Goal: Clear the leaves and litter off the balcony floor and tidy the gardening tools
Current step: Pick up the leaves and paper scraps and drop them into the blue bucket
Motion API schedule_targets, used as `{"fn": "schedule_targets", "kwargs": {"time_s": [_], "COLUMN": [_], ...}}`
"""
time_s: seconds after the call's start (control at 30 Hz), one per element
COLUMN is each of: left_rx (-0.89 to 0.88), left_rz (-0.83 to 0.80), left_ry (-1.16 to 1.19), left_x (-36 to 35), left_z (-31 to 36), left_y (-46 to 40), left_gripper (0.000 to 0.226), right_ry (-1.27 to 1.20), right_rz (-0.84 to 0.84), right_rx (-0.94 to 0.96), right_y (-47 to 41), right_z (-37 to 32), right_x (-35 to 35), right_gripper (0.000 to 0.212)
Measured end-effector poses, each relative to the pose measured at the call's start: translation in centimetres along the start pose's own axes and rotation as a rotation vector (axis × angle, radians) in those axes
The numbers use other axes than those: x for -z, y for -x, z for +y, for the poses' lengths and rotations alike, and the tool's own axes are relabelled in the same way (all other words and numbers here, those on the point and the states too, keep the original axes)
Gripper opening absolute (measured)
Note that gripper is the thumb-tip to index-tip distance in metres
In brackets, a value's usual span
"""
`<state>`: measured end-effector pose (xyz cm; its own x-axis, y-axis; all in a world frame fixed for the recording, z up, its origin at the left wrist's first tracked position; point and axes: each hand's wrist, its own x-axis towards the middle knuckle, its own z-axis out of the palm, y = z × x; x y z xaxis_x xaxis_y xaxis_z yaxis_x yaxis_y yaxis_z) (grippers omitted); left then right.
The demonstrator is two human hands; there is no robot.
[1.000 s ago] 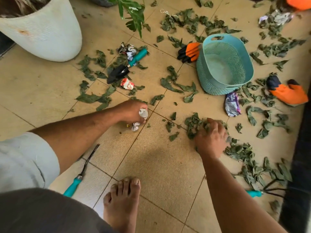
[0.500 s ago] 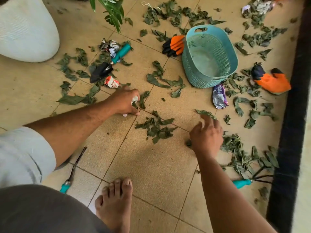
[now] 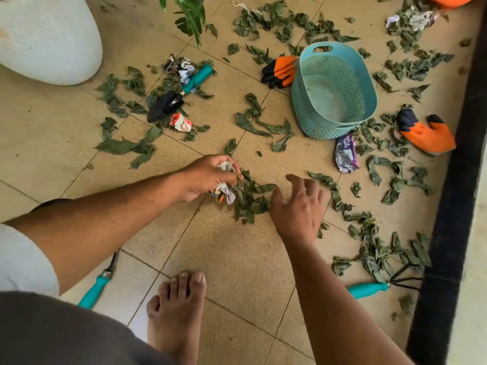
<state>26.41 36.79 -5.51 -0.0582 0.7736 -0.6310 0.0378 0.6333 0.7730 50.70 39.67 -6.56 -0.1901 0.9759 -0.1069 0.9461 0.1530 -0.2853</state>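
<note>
Balcony floor (image 3: 237,262): matt tan tiles, grout lines run diagonally, strewn with limp dark green leaves.

Leaf pile (image 3: 250,198): heaped between the two hands, at centre.

Left hand (image 3: 205,177): fingers curled round crumpled wrappers (image 3: 225,192), touching the pile's left edge.

Right hand (image 3: 300,206): fingers spread wide and relaxed, nothing held, set at the pile's right edge.

Basket (image 3: 334,90): teal perforated plastic, oval, tilted; long axis run from upper left to lower right.

Trowel (image 3: 179,93): black blade pointed lower left, teal handle upper right.

Rake (image 3: 382,285): teal handle, dark prongs pointed right, partly under leaves.

Tool (image 3: 98,283): teal handle, metal shaft pointed up, partly hidden by the left arm.

Gloves: orange and black, one (image 3: 280,72) touching the basket's left side, one (image 3: 424,133) to its right.

Purple wrapper (image 3: 345,154): crumpled foil, just below the basket.
</note>
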Motion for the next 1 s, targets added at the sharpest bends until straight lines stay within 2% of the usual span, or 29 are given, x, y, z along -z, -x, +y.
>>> {"fn": "schedule_targets", "kwargs": {"time_s": [0.03, 0.07, 0.1, 0.13, 0.17, 0.23, 0.27, 0.3, 0.33, 0.37, 0.5, 0.57, 0.77, 0.83, 0.87, 1.0], "left_rx": [0.007, 0.096, 0.163, 0.206, 0.180, 0.198, 0.217, 0.220, 0.260, 0.252, 0.257, 0.266, 0.217, 0.212, 0.197, 0.201], "left_rz": [-0.014, 0.012, 0.083, 0.122, 0.115, 0.191, 0.194, 0.184, 0.204, 0.170, 0.253, 0.253, 0.243, 0.251, 0.264, 0.229], "left_ry": [0.116, 0.236, 0.213, 0.181, 0.241, -0.133, -0.181, -0.234, -0.329, -0.312, -0.275, -0.255, -0.410, -0.399, -0.427, -0.323], "left_x": [0.7, 1.3, 1.9, 1.2, -1.2, -7.0, -9.7, -11.5, -11.7, -10.8, -9.6, -9.1, -8.8, -9.1, -9.1, -9.8], "left_z": [-0.8, -1.4, -3.0, -7.0, -11.1, -19.3, -21.3, -21.4, -18.5, -18.7, -19.1, -19.0, -19.5, -19.4, -19.4, -19.0], "left_y": [0.5, 1.4, 0.3, -0.1, 2.1, 8.4, 11.6, 14.3, 15.5, 14.8, 15.0, 15.3, 15.5, 15.3, 15.3, 15.1], "left_gripper": [0.020, 0.020, 0.026, 0.044, 0.069, 0.101, 0.107, 0.109, 0.108, 0.107, 0.108, 0.107, 0.115, 0.113, 0.113, 0.117], "right_ry": [-0.007, -0.014, -0.006, 0.015, 0.034, 0.086, 0.122, 0.159, 0.188, 0.204, 0.199, 0.192, 0.141, 0.029, -0.141, -1.285], "right_rz": [-0.048, -0.118, -0.194, -0.257, -0.306, -0.358, -0.361, -0.347, -0.325, -0.294, -0.131, -0.080, -0.112, -0.172, -0.225, -0.430], "right_rx": [0.065, 0.128, 0.194, 0.263, 0.331, 0.419, 0.446, 0.473, 0.503, 0.537, 0.675, 0.716, 0.694, 0.567, 0.402, -0.604], "right_y": [-0.3, -0.5, -0.6, -0.6, -0.5, -0.2, 0.1, 0.6, 1.1, 1.6, 2.3, 1.2, -3.2, -3.7, -3.7, -3.4], "right_z": [-0.9, -1.7, -2.3, -2.8, -3.2, -3.8, -3.9, -3.7, -3.5, -3.2, -1.7, -1.0, 0.3, -0.9, -1.9, -4.8], "right_x": [-0.4, -1.1, -2.0, -3.1, -4.2, -6.2, -7.1, -7.6, -8.0, -8.2, -7.8, -7.6, -6.9, -6.3, -5.6, -2.0], "right_gripper": [0.059, 0.065, 0.072, 0.079, 0.085, 0.093, 0.095, 0.096, 0.095, 0.092, 0.054, 0.044, 0.053, 0.056, 0.056, 0.055]}}
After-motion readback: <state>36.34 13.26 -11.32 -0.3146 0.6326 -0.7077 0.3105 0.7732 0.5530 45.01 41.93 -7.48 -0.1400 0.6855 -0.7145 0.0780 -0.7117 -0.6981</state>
